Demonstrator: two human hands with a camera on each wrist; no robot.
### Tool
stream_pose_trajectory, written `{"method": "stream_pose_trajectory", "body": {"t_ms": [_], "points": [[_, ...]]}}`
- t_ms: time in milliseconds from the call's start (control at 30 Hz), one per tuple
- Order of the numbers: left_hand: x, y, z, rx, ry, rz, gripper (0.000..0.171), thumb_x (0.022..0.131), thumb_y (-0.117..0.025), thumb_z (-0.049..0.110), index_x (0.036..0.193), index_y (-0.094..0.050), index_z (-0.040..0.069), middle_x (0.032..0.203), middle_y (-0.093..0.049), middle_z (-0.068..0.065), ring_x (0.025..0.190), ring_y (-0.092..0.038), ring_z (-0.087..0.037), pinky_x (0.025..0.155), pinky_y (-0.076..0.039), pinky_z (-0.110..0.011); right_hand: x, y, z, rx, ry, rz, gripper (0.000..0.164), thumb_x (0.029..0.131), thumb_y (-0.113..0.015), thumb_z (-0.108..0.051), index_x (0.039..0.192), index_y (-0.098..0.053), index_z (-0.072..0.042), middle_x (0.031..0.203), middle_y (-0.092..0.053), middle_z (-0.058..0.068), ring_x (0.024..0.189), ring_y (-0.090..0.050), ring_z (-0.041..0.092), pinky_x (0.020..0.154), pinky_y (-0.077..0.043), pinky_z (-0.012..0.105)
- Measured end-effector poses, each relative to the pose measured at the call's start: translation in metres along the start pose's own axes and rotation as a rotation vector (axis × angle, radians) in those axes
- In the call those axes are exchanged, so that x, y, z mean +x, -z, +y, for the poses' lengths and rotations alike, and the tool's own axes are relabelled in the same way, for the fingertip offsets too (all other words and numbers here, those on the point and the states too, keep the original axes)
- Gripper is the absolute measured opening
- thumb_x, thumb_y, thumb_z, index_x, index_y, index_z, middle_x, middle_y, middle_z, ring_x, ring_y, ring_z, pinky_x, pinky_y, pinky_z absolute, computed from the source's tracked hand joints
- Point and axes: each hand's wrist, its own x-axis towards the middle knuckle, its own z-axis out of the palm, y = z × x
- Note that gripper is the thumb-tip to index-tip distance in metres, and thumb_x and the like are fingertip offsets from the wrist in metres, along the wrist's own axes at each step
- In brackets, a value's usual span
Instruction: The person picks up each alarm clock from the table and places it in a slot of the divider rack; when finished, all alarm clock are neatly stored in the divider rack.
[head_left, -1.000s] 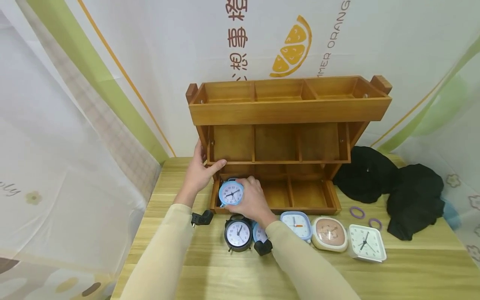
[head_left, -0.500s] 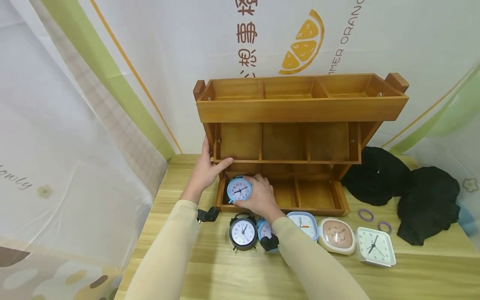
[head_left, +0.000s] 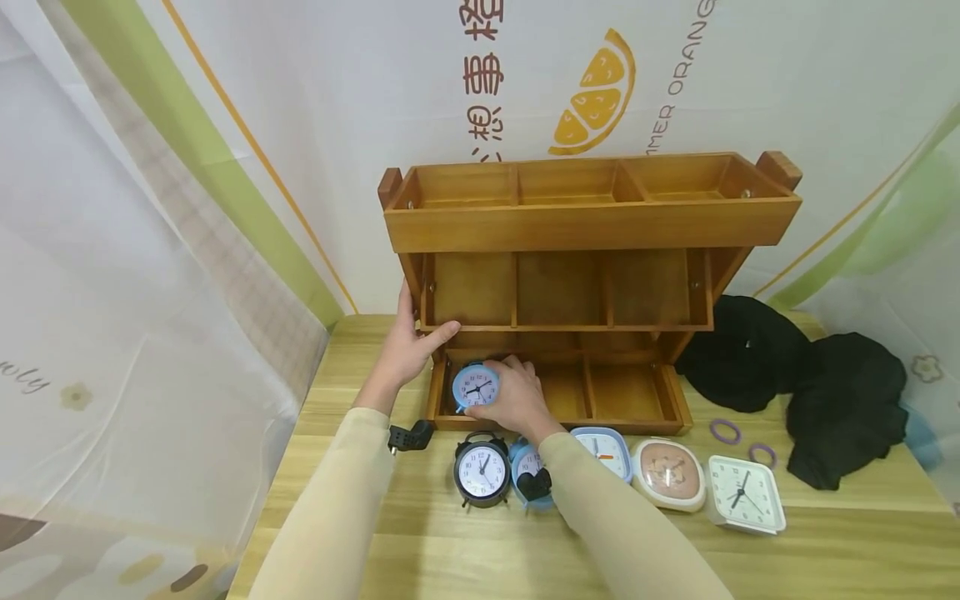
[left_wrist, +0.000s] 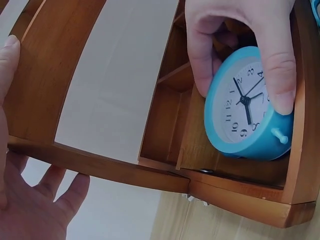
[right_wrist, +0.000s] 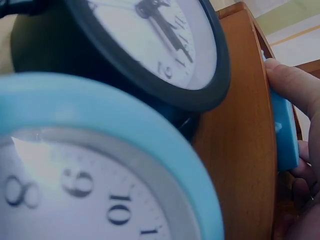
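In the head view, my right hand point(head_left: 516, 397) grips a round blue alarm clock point(head_left: 475, 388) inside the left compartment of the bottom tier. The left wrist view shows the thumb over the front of this clock point(left_wrist: 240, 105) and fingers behind it; the clock leans back, face up. My left hand point(head_left: 401, 354) holds the left side of the tiered wooden box point(head_left: 585, 227), thumb on the middle tier's front edge, fingers behind the side. Just in front of the box stand a black alarm clock point(head_left: 482, 472) and a second blue alarm clock point(head_left: 525, 460), partly hidden by the right wrist.
Further right in the row lie a square blue clock point(head_left: 619, 454), a cream clock with a brown face point(head_left: 670, 473) and a square white clock point(head_left: 745, 493). Two purple rings point(head_left: 725, 431) and black cloth point(head_left: 843, 408) lie right of the box. A curtain point(head_left: 300, 100) hangs behind.
The blue alarm clock in my right hand has settled slightly lower into the left compartment. My left hand keeps its place on the box. The head view has shifted a little.
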Motion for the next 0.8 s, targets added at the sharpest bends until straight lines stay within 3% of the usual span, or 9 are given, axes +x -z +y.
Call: {"method": "stream_pose_trajectory", "body": {"t_ms": [367, 700, 800], "points": [[-0.0006, 0.0011, -0.007, 0.027, -0.033, 0.018, 0.107, 0.1, -0.072, 0.034, 0.165, 0.014, 0.041, 0.175, -0.004, -0.001, 0.158, -0.016, -0.036, 0.122, -0.025, -0.062, 0.0039, -0.0014, -0.0021, -0.025, 0.0, -0.027, 0.089, 0.074, -0.094, -0.05, 0.147, -0.06, -0.012, 0.135, -0.057, 0.012, 0.122, -0.046, 0.037, 0.105, -0.043, 0.058], [-0.0025, -0.0006, -0.0054, 0.046, 0.011, 0.025, 0.11, 0.099, -0.073, 0.041, 0.168, 0.011, 0.026, 0.175, -0.006, -0.01, 0.158, -0.014, -0.035, 0.123, -0.024, -0.059, 0.0035, -0.0029, 0.002, -0.015, -0.005, -0.036, 0.092, 0.075, -0.093, -0.053, 0.149, -0.059, -0.012, 0.14, -0.056, 0.012, 0.125, -0.044, 0.035, 0.108, -0.04, 0.058], [-0.0018, -0.0011, -0.0053, 0.045, 0.009, 0.024, 0.109, 0.099, -0.073, 0.041, 0.168, 0.011, 0.028, 0.175, -0.006, -0.01, 0.158, -0.015, -0.035, 0.123, -0.025, -0.059, 0.0035, -0.0029, 0.0035, -0.026, -0.006, -0.037, 0.093, 0.075, -0.092, -0.055, 0.15, -0.058, -0.013, 0.143, -0.055, 0.012, 0.127, -0.044, 0.036, 0.109, -0.04, 0.059]]}}
